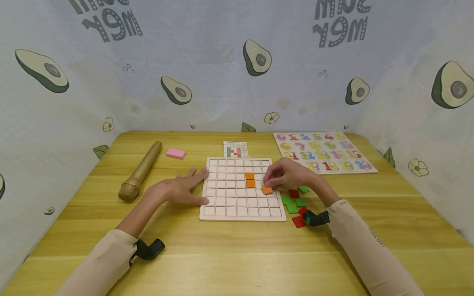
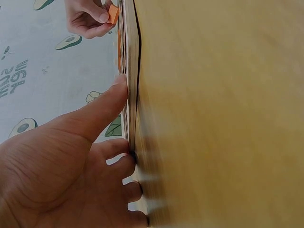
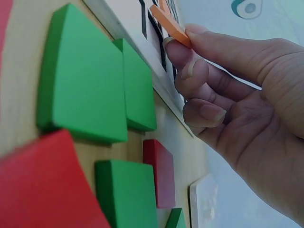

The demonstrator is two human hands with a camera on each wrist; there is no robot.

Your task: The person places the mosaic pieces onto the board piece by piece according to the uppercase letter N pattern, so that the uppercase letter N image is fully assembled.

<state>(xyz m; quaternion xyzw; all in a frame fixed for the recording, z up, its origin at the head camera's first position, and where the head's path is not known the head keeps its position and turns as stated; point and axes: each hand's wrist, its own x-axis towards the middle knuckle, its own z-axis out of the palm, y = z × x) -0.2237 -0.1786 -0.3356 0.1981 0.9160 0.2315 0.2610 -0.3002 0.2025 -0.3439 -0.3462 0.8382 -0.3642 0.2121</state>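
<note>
My right hand (image 1: 285, 172) pinches an orange square tile (image 3: 171, 26) between thumb and fingertips, over the right part of the white grid board (image 1: 226, 201). Two orange tiles (image 1: 250, 183) lie in neighbouring cells of that board, one behind the other. Along its left edge rests my left hand (image 1: 181, 189), fingers spread; in the left wrist view the thumb (image 2: 107, 107) lies on the board's rim and the other fingertips reach down by its side. Loose green tiles (image 3: 83, 76) and red tiles (image 3: 47, 185) lie beside the board, under my right wrist.
Behind the board lies a small pattern card (image 1: 235, 149) with green and red squares. A number puzzle board (image 1: 326, 152) occupies the back right. At the left are a gold microphone (image 1: 142, 170) and a pink block (image 1: 175, 153). Printed cloth (image 1: 222, 98) hangs around the table.
</note>
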